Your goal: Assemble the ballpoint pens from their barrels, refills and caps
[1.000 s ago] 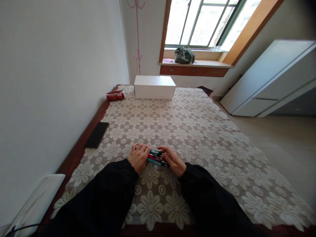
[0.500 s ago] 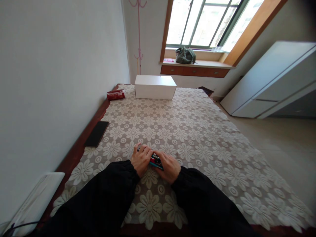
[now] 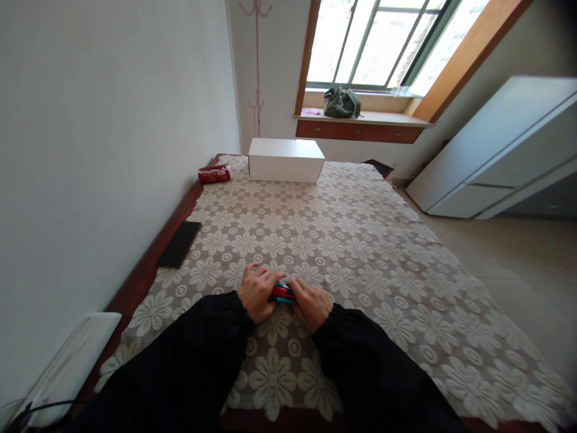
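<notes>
Table: covered by a lace tablecloth [image 3: 360, 240] with a white flower pattern; dark wood edge shows only along the left side, beyond the left hand. Near edge cut off by the bottom of the frame.
Cabinet [image 3: 500, 150]: white, far right of the hands, cut off at the right edge.
Window sill: far ahead of the hands; a grey-green bag [image 3: 341, 102] lies on it, contents not visible.
White box [image 3: 286, 159]: far ahead of both hands, at the table's far end; closed, no writing readable.
White object [image 3: 67, 367]: behind and left of the left hand, by the wall; partly cut off, a dark cable at its end, identity unclear.
Phone [image 3: 179, 243]: dark slab ahead-left of the left hand, on the table edge; screen blank.
Red packet [image 3: 214, 174]: far ahead-left, just beside the white box; print too small to read.
Left hand [image 3: 256, 293]: fingers curled over the left end of the pen bundle, gripping it.
Right hand [image 3: 312, 305]: closed over the right end of the same bundle.
Pen bundle [image 3: 283, 293]: red and teal barrels, held between the two hands just above the cloth; both ends hidden, count and labels unreadable.
</notes>
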`<state>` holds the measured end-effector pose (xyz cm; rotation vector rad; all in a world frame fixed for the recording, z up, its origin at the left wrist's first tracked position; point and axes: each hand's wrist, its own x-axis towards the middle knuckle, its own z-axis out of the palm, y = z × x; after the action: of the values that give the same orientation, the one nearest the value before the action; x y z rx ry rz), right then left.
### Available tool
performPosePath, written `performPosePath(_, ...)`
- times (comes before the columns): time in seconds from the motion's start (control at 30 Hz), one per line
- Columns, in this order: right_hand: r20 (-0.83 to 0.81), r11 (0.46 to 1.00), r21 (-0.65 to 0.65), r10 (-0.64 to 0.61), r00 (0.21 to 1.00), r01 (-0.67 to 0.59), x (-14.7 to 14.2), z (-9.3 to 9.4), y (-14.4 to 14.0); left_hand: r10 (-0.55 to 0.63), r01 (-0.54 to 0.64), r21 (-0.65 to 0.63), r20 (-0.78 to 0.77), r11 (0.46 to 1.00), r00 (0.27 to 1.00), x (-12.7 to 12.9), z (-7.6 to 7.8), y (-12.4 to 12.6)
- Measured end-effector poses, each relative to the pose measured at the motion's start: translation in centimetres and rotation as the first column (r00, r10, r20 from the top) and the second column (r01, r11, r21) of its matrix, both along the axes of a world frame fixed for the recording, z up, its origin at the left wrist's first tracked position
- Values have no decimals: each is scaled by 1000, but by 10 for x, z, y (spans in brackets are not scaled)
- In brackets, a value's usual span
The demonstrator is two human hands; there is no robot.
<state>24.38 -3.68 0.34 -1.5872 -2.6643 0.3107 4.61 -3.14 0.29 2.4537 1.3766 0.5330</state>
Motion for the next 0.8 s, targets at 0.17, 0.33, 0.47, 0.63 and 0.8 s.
performPosePath(0.17, -111, 998, 65, -10, 994, 18, -2, -1, -1, 29, -30, -48, -23, 998, 999, 3, -1, -2)
performPosePath(0.33, -141, 988, 137, 88, 986, -68, -6, -5, -4, 6, -5, -23, 47, 1000, 999, 4, -12, -3)
performPosePath(0.47, -77, 991, 117, 73, 994, -63, -9, -3, -6, 24, -21, -28, 99, 999, 995, 3, -9, -2)
performPosePath(0.63, -167, 999, 33, -2, 986, 8, 0, -2, 0, 139, -173, 157, 207, 972, 968, -5, 9, 1)
performPosePath(0.8, -561, 990, -98, -140, 816, 103, 10, -10, 10, 233, -336, 75, 578, 939, 782, -8, 11, 6)
